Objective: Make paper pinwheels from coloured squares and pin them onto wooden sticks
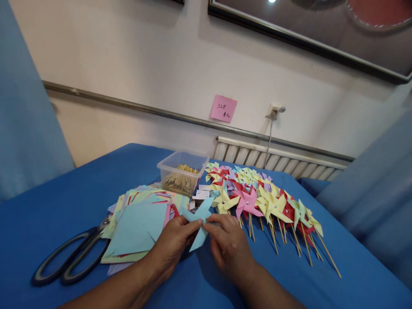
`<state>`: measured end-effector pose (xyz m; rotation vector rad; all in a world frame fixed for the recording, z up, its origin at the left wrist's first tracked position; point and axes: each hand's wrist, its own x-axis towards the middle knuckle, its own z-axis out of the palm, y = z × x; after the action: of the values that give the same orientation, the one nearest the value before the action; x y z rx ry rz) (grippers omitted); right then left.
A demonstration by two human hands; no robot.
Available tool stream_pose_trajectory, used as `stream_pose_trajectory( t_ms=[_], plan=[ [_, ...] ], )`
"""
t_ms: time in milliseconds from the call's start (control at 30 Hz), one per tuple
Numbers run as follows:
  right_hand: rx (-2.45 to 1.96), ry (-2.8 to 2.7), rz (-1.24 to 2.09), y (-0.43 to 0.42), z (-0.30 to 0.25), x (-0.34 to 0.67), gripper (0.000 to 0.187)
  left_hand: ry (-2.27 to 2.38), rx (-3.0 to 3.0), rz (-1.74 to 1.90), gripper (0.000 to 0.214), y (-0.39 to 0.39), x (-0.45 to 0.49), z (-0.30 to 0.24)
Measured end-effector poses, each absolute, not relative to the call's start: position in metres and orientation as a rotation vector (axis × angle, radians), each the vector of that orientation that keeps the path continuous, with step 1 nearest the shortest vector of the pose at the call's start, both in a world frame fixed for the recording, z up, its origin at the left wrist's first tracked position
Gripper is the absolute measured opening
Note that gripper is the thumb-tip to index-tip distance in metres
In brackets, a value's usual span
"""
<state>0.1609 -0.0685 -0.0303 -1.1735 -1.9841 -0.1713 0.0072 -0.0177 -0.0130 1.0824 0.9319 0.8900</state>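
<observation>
A light blue paper pinwheel [200,219] is held between both hands above the blue tablecloth [48,214]. My left hand [172,246] pinches its left side with closed fingers. My right hand [227,244] pinches its centre from the right, fingers curled together. A stack of cut coloured paper squares [138,223], light blue on top, lies just left of my left hand. To the right of my right hand lies a spread of finished paper pinwheels on wooden sticks [264,201], in yellow, red, pink, purple and green.
Large black-handled scissors [69,257] lie at the front left. A clear plastic tub of wooden sticks [182,174] stands behind the paper. Small white boxes [201,194] sit near the tub. A pink note [223,108] and a radiator [280,159] are on the wall behind.
</observation>
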Motion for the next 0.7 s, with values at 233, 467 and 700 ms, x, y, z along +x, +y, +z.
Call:
stream_pose_trajectory(
  t_ms=[233,467,700],
  plan=[
    [-1.128,-1.870,-0.053,-0.0663,-0.0351,0.1636,0.042,0.908,1.001,0.833,0.032,-0.0169,0.0080,-0.0134],
    [-1.113,-1.891,-0.068,-0.0654,-0.0386,0.1650,0.043,0.931,1.005,0.819,0.034,-0.0157,0.0083,-0.0135],
    [-1.104,-1.839,-0.049,-0.0696,-0.0344,0.1623,0.039,0.947,1.052,0.754,0.032,-0.0206,0.0113,-0.0128]
  ],
)
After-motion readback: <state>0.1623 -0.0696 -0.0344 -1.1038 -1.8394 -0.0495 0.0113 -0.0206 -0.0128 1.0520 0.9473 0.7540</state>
